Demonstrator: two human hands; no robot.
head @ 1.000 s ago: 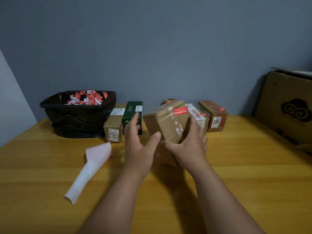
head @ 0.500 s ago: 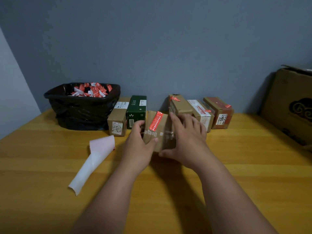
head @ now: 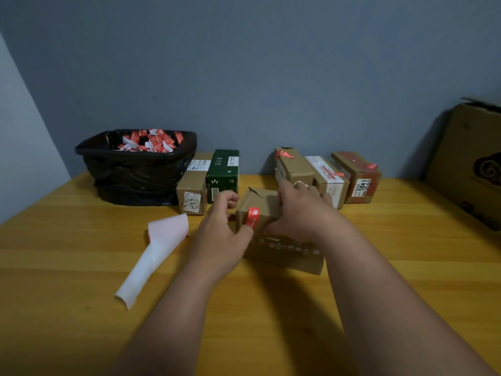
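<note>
Two hands held a box [head: 284, 252] on the table [head: 412, 256]: the left hand [head: 220, 232] curled round its end (thumb on the red tape [head: 253, 215]); the right hand [head: 300, 213] clasped its top.

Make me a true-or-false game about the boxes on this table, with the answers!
1. The left hand and the right hand both hold the box. True.
2. The bin is empty. False: red and white scraps fill it.
3. A red sticker sits on the box. True.
4. The green box stands right of the 5041 box. False: it stands left of it.
5. The paper lies on the table, left of the hands. True.
</note>
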